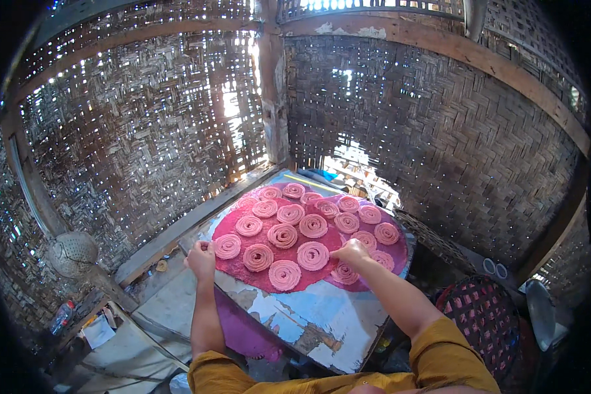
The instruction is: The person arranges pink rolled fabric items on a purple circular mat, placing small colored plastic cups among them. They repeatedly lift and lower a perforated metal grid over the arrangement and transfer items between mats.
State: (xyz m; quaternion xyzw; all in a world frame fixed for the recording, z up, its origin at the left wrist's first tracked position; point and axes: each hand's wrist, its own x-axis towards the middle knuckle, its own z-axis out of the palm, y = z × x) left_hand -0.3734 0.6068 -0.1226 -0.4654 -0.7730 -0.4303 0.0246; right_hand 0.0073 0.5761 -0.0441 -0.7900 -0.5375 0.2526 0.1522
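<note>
Many pale pink dough-like spiral coils [312, 255] lie on a round red sheet [269, 244] on a worn table. A second, purplish sheet [393, 252] with more coils lies at its right, the two sheets meeting or overlapping. My left hand [201, 259] is closed in a pinch at the left edge of the red sheet. On the opposite edge, between the two sheets, my right hand [353, 253] also pinches the red sheet, its fingertips partly hidden. The coils sit flat and apart or nearly touching.
The table top [335, 315] has peeling pale blue paint. Woven bamboo walls [144, 125] meet behind it at a wooden post [273, 98]. A purple cloth [246, 328] hangs at the near left side. To the right stand a dark lattice basket [482, 315] and a metal pan [540, 314].
</note>
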